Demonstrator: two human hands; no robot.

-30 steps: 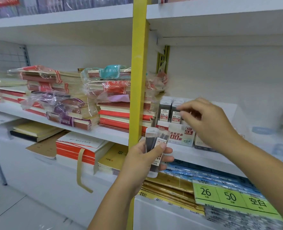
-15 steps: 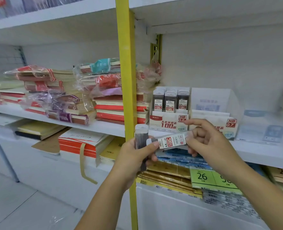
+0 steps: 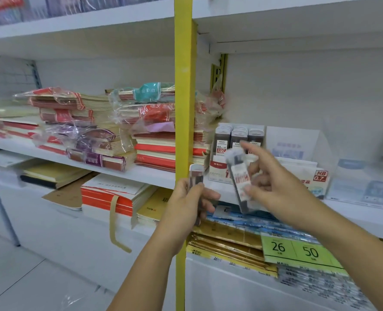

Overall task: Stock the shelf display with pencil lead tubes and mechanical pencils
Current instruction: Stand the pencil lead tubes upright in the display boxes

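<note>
Now that one dark, clear-plastic lead tube point(image 3: 240, 182) is pulled free of the bundle, it is pinched near-upright between the thumb and fingers of the right hand point(image 3: 273, 189), seemingly destined for the white cardboard display box point(image 3: 216, 169) just beyond them. The remaining tubes point(image 3: 196, 176) are gripped in the curled left hand point(image 3: 190, 203).

Place: a stationery shop.
Signs: white shelves point(image 3: 141, 173) stacked with wrapped notebooks point(image 3: 100, 153), boxed lead tubes point(image 3: 237, 140), green price tags point(image 3: 298, 250).

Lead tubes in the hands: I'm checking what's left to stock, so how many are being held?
2. The first tube is gripped in the left hand; the second tube is pinched by the right hand. The left palm may hide more.
</note>
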